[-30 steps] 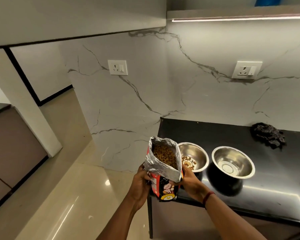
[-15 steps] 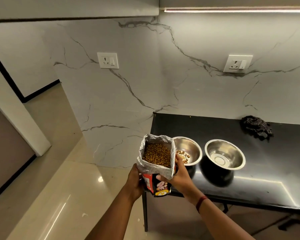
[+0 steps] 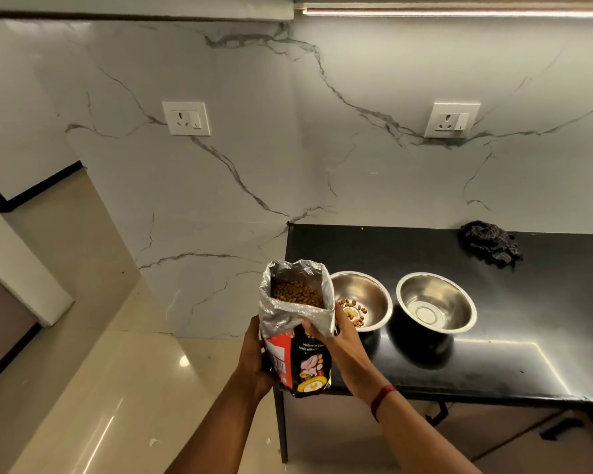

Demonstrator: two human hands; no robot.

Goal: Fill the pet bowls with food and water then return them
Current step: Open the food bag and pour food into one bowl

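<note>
I hold an open pet food bag (image 3: pixel 297 323) upright just left of the black counter (image 3: pixel 514 336); brown kibble shows inside its silver top. My left hand (image 3: pixel 254 357) grips the bag's left side. My right hand (image 3: pixel 339 343) holds its right side, fingers at the folded rim. Two steel bowls stand on the counter: the left bowl (image 3: pixel 367 295), right beside the bag, has a small heap of kibble in its bottom, and the right bowl (image 3: pixel 437 302) holds nothing.
A dark crumpled cloth (image 3: pixel 490 244) lies at the counter's back by the marble wall. Two wall sockets (image 3: pixel 186 118) (image 3: pixel 452 120) sit above. Glossy beige floor (image 3: pixel 83 388) spreads to the left, below the counter's edge.
The bag has come up from a tilt toward the left bowl to stand upright. The view has shifted a little, and both hands keep their hold.
</note>
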